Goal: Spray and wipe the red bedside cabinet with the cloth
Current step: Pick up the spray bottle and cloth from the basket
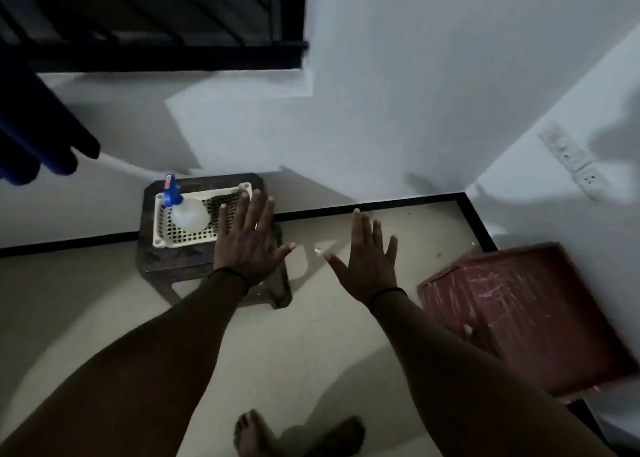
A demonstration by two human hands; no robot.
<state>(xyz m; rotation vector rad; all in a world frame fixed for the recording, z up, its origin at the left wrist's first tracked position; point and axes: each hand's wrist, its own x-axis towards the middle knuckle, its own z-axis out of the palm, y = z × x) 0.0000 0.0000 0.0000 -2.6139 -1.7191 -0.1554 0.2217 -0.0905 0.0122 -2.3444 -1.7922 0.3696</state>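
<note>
The red bedside cabinet (526, 314) stands on the floor at the right, against the wall, its top scratched with pale marks. A clear spray bottle (187, 210) with a blue trigger head lies in a white perforated basket (162, 235) on a dark stool (156, 266) at the left. My left hand (247, 242) is held out flat with fingers spread, in front of the basket's right end. My right hand (367, 259) is also spread flat over the floor, left of the cabinet. Neither hand holds anything. I see no cloth.
White walls meet in a corner behind the cabinet, with a socket panel (571, 160) on the right wall. A dark barred window (156, 16) is at the upper left, with blue fabric (38, 134) hanging beside it. My bare feet (294, 432) stand on the pale tiled floor.
</note>
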